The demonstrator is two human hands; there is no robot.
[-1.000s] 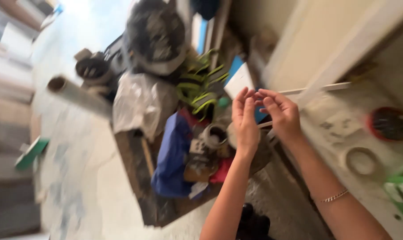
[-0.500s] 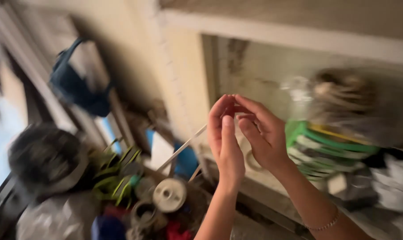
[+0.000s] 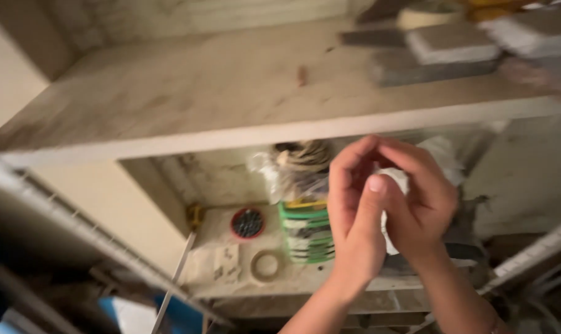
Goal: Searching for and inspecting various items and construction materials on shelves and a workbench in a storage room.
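The left hand (image 3: 354, 210) and right hand (image 3: 419, 204) curled together, fingertips pinching something too small to identify. They hid part of the white bag (image 3: 444, 154) on the shelf (image 3: 231, 124).

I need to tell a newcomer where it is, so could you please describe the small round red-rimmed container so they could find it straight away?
Start at the dusty lower shelf under the wide pale shelf board. The red-rimmed container sits toward the back left, left of the green-banded stack. It is the only round red thing there, with a dark inside, unlike the pale tape ring in front of it.

Hands (image 3: 385, 204) seemingly before lower shelf (image 3: 231, 272).
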